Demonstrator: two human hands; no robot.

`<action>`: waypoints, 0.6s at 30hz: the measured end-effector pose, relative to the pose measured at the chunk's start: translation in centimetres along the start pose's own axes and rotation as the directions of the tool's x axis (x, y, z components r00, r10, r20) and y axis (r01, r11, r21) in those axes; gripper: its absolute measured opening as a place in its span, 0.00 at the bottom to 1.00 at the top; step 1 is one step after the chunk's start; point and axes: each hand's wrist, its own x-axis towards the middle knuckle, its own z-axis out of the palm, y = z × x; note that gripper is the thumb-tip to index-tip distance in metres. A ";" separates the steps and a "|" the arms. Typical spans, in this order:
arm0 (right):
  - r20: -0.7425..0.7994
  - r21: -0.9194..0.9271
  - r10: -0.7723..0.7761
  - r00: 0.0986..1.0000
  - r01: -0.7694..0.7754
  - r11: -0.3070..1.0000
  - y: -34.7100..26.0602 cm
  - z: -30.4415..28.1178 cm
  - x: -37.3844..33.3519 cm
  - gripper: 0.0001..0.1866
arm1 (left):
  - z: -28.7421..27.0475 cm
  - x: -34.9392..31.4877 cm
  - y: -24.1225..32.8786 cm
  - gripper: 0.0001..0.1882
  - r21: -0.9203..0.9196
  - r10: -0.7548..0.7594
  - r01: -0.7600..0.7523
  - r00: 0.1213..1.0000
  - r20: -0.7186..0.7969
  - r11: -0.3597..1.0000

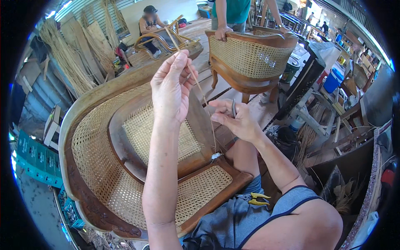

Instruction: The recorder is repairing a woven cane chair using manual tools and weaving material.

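My left hand is raised in front of me, its thumb and fingers pinching a long, thin cane strip. The strip rises past that hand and runs slanting down to the right. Lower down, my right hand has its thumb and fingers closed at the strip; a slim grey metal piece, its kind unclear, sticks up between the fingers. Under my hands stands a carved wooden chair with woven cane panels. A loose wooden frame with a partly woven cane panel rests in it.
Yellow-handled pruners lie on my lap. Ahead, a person in green grips another cane-backed chair. A seated person handles a curved rattan frame. Teal crates stand left, a black post right. Cane bundles lean at the wall.
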 end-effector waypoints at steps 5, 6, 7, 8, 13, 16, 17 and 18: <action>0.220 -0.045 0.015 0.975 -0.005 0.999 0.0 1.0 -0.8 0.17 | -0.1 -1.7 -0.1 0.09 0.024 -0.089 0.092 0.991 -0.097 0.995; 0.256 -0.039 0.004 0.967 0.006 0.999 -0.1 1.5 -1.3 0.15 | -0.4 -2.6 -0.2 0.09 0.015 -0.103 0.105 0.988 -0.117 0.994; 0.239 -0.048 -0.015 0.971 0.027 0.998 0.1 1.5 -1.8 0.15 | -0.5 -3.0 -0.6 0.09 0.013 -0.095 0.097 0.991 -0.089 0.995; 0.267 -0.055 0.007 0.964 0.008 0.998 0.4 1.6 -2.1 0.11 | -0.6 -3.3 -1.1 0.09 -0.019 -0.134 0.133 0.989 -0.065 0.991; 0.276 -0.117 -0.037 0.961 0.072 0.990 0.1 2.1 -3.5 0.07 | -0.7 -3.7 -2.0 0.09 -0.046 -0.228 0.226 0.973 -0.046 0.973; 0.242 -0.206 -0.176 0.954 0.228 0.952 2.3 2.5 -3.3 0.08 | -1.1 -2.5 -2.0 0.09 0.038 -0.172 0.175 0.982 -0.074 0.984; 0.197 -0.209 -0.195 0.961 0.235 0.949 2.8 2.3 -3.4 0.08 | -0.8 -1.8 -2.6 0.10 0.047 -0.144 0.146 0.989 -0.033 0.988; 0.149 -0.213 -0.209 0.966 0.238 0.948 3.1 1.7 -3.0 0.08 | -0.1 -0.5 -3.1 0.10 0.055 -0.119 0.119 0.993 0.009 0.991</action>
